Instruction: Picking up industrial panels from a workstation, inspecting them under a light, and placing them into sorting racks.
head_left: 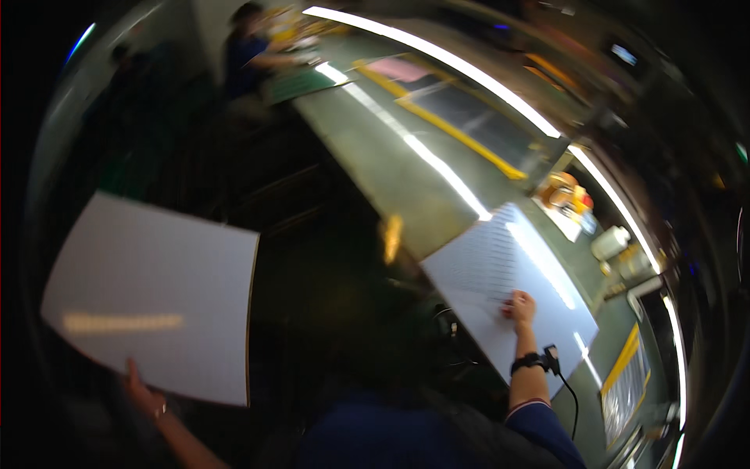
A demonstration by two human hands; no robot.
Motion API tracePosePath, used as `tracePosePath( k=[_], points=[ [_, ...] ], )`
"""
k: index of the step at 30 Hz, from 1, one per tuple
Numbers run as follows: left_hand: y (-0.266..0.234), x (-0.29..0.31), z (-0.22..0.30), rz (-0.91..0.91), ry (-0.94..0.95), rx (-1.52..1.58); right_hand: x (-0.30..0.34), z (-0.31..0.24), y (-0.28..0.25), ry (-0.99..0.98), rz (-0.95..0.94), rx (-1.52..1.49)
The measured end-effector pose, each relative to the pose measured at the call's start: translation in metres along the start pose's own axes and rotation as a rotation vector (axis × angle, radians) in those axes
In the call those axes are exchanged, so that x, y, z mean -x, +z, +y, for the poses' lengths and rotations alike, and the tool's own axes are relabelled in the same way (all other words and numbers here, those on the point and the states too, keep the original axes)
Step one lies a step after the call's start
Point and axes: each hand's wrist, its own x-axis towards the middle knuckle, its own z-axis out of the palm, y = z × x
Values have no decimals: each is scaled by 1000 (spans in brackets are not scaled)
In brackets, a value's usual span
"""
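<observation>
My left hand [144, 393] grips the lower edge of a large white panel [156, 289], raised at my left side. The panel has a thin brownish edge, and a pale streak of light reflects off its face. My right hand [519, 307] is closed above a second white panel [476, 273] that rests on the workbench, its near corner jutting past the bench edge. Rows of dark marks run across this second panel. Whatever is in my right fingers, if anything, is too small and blurred to make out. A black strap with a cable circles my right wrist.
The long green workbench [351, 148] carries yellow-edged dark sheets [476, 117] along its far side. A white bottle [609, 243] and a clutter of orange and white items [566, 199] stand beyond the right panel. Another person [248, 59] works at the far end.
</observation>
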Motion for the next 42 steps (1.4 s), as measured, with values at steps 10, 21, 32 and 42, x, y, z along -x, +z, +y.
tracePosePath(
  k=[10,21,32,42],
  points=[
    [3,28,53,215,588,-435,-27,20,-39,-9,175,-95],
    [-29,-27,-119,485,451,-730,-56,4,-48,102,174,-75],
    [-11,-88,-287,591,112,-968,1,-79,0,59,121,50],
    [2,-84,-336,563,77,-960,14,-110,29,49,162,130]
  ],
)
